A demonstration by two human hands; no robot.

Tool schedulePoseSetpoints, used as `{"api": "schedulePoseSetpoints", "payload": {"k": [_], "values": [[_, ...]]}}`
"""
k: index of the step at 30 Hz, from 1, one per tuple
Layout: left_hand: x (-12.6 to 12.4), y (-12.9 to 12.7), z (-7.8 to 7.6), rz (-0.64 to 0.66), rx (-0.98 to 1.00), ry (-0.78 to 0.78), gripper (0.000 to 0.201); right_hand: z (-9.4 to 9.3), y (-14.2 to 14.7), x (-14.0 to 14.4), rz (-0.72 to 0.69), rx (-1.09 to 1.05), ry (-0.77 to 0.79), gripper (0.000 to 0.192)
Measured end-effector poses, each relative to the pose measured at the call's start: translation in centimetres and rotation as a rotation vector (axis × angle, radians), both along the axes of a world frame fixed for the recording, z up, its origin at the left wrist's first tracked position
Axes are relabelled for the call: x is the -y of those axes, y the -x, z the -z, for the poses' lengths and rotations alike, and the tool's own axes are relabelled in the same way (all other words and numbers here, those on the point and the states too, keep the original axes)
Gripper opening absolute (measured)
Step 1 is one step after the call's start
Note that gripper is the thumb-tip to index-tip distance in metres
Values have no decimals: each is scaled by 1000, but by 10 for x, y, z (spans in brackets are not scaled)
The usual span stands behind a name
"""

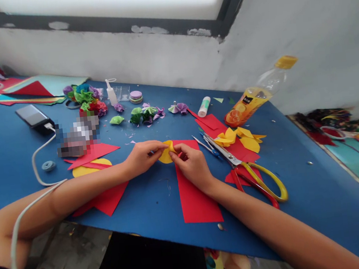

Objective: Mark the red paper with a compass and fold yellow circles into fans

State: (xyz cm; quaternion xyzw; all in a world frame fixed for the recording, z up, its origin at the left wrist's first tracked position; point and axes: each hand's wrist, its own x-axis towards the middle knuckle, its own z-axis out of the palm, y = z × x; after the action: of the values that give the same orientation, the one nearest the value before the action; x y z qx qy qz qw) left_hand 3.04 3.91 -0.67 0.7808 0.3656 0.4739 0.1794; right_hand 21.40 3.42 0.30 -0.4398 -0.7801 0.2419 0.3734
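Note:
My left hand (143,156) and my right hand (191,162) meet over the blue table (154,201), both pinching a small folded piece of yellow paper (166,154). The paper is held just above a red paper sheet (195,192) that lies under my right wrist. Fingers of both hands are closed on the yellow piece, left from the left side, right from the right side.
Yellow-handled scissors (250,172) lie right of my right hand, beside folded yellow pieces (240,138) on red scraps. A glue stick (204,106), an orange drink bottle (252,99), paper flowers (87,99), a phone (33,116) with white cable, and more red paper (105,198) are around.

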Motion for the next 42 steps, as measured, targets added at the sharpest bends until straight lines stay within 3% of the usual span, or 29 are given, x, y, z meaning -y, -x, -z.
{"api": "schedulePoseSetpoints", "payload": {"k": [10, 18, 22, 30, 42], "values": [[4, -1, -3, -14, -26, 106, 20, 2, 0, 3, -41, 48, -89, 7], [2, 1, 0, 39, -119, 46, 22, 0, -2, -2, -28, 74, -358, 7], [3, 1, -1, 51, -152, 38, 23, 0, -1, -1, -99, 29, -291, 8], [7, 1, -2, 56, -196, 39, 21, 3, 0, 2, 13, 93, -202, 11], [1, 0, 0, 51, -14, 143, 18, 4, 0, 0, -5, -9, -185, 13]]}}
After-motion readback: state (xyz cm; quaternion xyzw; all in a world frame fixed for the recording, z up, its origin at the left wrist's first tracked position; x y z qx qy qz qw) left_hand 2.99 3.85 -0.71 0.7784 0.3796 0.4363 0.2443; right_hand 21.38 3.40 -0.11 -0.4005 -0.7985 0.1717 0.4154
